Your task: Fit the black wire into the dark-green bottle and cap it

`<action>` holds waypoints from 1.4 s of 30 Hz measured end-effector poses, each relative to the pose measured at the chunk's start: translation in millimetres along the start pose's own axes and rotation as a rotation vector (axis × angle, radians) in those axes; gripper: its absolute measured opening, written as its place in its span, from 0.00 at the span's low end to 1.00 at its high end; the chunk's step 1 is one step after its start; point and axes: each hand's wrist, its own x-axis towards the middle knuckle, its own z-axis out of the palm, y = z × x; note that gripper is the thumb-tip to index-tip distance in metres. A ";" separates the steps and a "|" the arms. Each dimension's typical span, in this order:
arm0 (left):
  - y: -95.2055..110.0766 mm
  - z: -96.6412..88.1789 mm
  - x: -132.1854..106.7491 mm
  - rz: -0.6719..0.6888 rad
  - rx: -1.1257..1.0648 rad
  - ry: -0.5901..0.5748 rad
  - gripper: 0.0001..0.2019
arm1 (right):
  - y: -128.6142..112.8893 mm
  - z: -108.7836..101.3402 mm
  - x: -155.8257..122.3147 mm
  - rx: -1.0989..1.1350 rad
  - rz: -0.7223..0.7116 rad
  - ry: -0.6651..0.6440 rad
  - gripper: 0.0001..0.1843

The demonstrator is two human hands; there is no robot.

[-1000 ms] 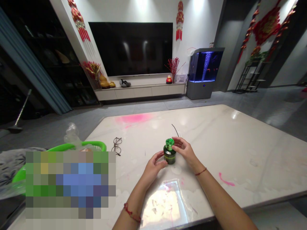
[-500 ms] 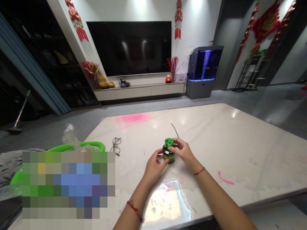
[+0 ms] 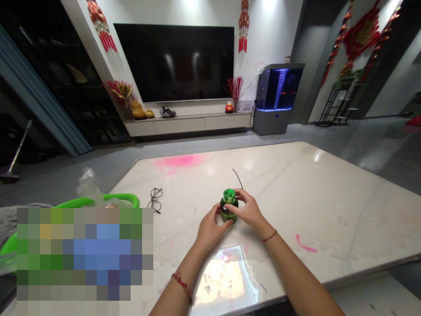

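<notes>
A small dark green jar (image 3: 226, 210) with a shiny bright green cap (image 3: 229, 195) stands on the white marble table (image 3: 329, 193). My left hand (image 3: 210, 228) curls round the jar's lower left side. My right hand (image 3: 248, 210) wraps the jar from the right, fingers at the cap and shoulder. Both wrists wear a thin red string. A thin black wire (image 3: 237, 177) lies on the table just behind the jar.
A pair of glasses (image 3: 154, 199) lies left of the jar. A green basket (image 3: 98, 202) with crumpled clear plastic (image 3: 86, 184) sits at the left edge, partly blurred out. Pink stains (image 3: 306, 246) mark the table. A TV, cabinet and fish tank stand beyond.
Both hands have closed in tighter on the jar, the right hand sliding lower over its front. The camera view has shifted slightly to the right.
</notes>
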 end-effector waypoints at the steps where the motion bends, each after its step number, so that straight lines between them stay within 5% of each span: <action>1: 0.4 0.0 -0.2 0.000 -0.002 -0.004 0.25 | 0.2 0.0 0.0 -0.009 -0.001 0.002 0.21; 38: -1.0 -0.8 -1.8 0.036 0.102 -0.068 0.30 | 1.5 -7.8 4.1 0.139 0.099 -0.123 0.22; 42: -2.8 -0.3 -2.4 0.055 0.146 -0.071 0.29 | 2.2 -4.7 0.9 0.158 0.071 -0.118 0.29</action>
